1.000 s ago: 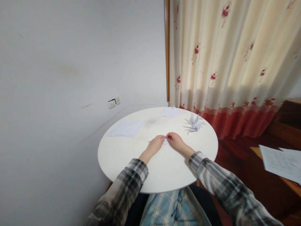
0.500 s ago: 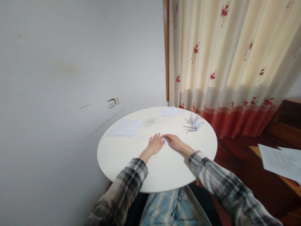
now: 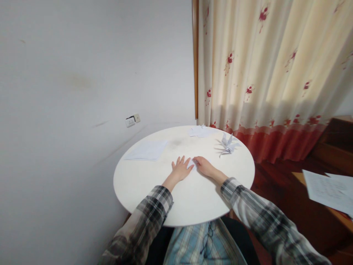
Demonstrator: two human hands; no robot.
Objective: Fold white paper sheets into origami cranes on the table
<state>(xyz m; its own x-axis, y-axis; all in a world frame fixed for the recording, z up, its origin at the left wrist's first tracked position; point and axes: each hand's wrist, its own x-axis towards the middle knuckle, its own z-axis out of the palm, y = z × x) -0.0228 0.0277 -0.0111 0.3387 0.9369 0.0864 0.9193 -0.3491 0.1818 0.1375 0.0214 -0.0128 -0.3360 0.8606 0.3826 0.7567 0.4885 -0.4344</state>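
White paper should crease best, I'd judge, if the left hand, fingers spread wide, steadies it while the right hand smooths; whether the right's curled fingers grip it, I cannot tell. Between the hands on the round surface, it looks small, partly covered.

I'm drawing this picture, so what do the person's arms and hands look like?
The left sleeve and right sleeve match: long, loose plaid cloth, checked in black, grey and white. Both stop short of the hands. The left hand and right hand are bare, with no gloves. I can't see any watch or bracelet.
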